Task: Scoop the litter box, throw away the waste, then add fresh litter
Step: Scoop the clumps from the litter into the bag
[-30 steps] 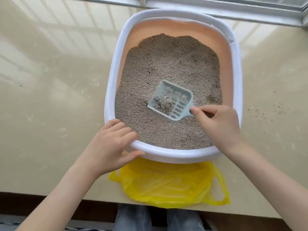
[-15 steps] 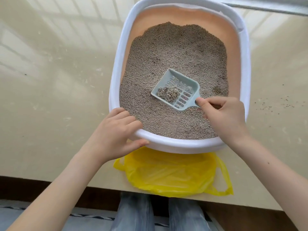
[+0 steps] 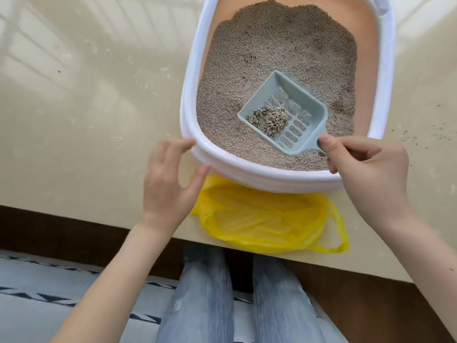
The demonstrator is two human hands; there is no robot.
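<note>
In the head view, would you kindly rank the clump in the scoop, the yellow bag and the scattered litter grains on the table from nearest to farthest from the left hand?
From the left hand:
1. Yellow bag, just right of it, under the box's near rim.
2. Clump in the scoop, up and right, inside the box.
3. Scattered grains, far right on the table, beyond the box.

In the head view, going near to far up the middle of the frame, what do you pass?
Jeans → yellow bag → near rim of the litter box → scoop holding a clump → open litter.
</note>
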